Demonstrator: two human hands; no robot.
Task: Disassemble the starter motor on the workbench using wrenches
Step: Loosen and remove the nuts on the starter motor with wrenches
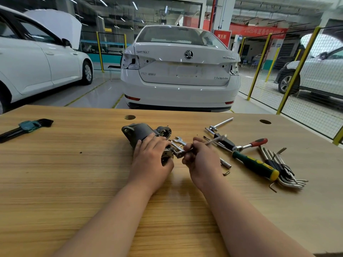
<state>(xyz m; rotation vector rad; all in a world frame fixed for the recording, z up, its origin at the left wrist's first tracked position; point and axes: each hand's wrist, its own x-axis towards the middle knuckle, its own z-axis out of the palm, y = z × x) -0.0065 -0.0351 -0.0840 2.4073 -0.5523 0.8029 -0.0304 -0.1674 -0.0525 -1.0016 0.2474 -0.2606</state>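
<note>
The dark grey starter motor [138, 132] lies on its side in the middle of the wooden workbench [74, 173]. My left hand [150, 156] rests on top of it, fingers wrapped over its body near the metal end. My right hand [201, 160] grips a small silver wrench [182, 153] whose head sits against the motor's near end; its handle is blurred beyond my fingers. A second open-end wrench [179, 140] lies flat on the bench just behind my hands.
To the right lie a red-handled ratchet [254, 143], a T-bar [220, 124], a green and yellow screwdriver [256, 165] and several hex keys [285, 173]. A hex key set in a green holder [27, 127] lies far left. White cars stand beyond the bench.
</note>
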